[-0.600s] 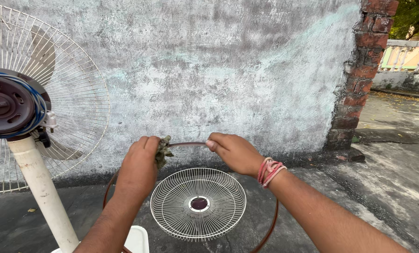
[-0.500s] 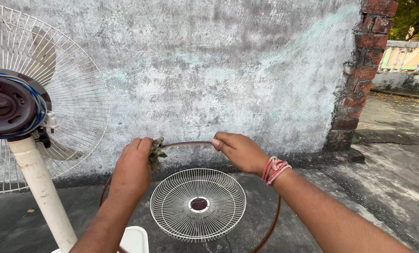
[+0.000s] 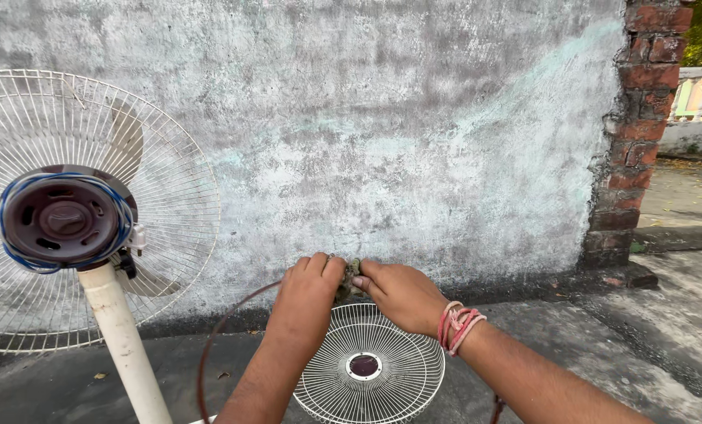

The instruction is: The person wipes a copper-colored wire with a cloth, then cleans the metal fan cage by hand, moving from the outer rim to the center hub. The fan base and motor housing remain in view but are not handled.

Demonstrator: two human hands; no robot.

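- Your left hand (image 3: 307, 302) and right hand (image 3: 402, 294) meet on a scrap of cloth (image 3: 348, 276) on the ring (image 3: 217, 338).
- Below them, the loose fan guard (image 3: 369, 365) lies on the ground.
- The standing fan (image 3: 64, 228) is at your left, the wall (image 3: 382, 118) behind it.

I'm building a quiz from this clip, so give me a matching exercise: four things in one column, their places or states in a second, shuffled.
Things:
1. Loose fan grille
2. Pedestal fan motor housing
3. Brick pillar
4. Red thread bands

Places or states:
A. around the right wrist
B. at the right end of the plastered wall
C. lying flat on the ground below the hands
D. atop a white pole, wrapped in blue cord

Pairs: 1-C, 2-D, 3-B, 4-A
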